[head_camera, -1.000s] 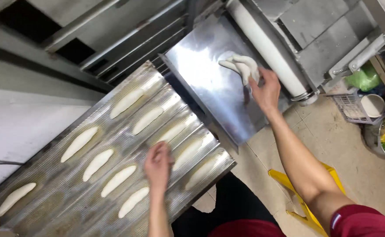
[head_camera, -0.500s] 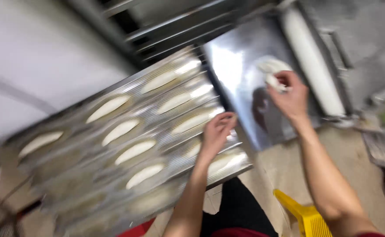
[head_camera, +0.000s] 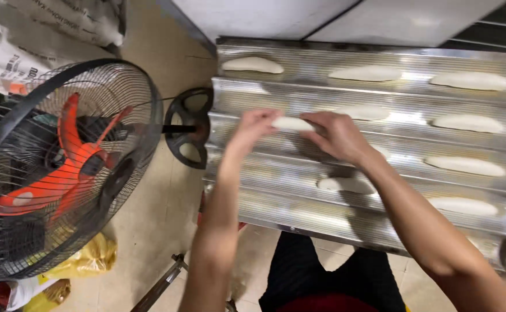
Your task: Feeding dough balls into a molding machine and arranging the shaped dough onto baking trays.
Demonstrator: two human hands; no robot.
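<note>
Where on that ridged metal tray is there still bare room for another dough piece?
Bare: the left ends of the grooved metal tray's near channels, beside the white dough piece. Crowded: the right side, where dough loaves fill every channel.

Floor fan [head_camera: 62,167] with orange blades, yellow bag [head_camera: 88,260] beneath, printed sacks [head_camera: 51,23] behind.

White printed sacks [head_camera: 62,23] — top left corner

Left hand [head_camera: 253,128] and right hand [head_camera: 338,136]: bare, no rings, gloves or watch. Behind the fingers, both forearms are bare, with no sleeve in view. Lower down, black trousers [head_camera: 328,277] and a dark red hem [head_camera: 328,303].
</note>
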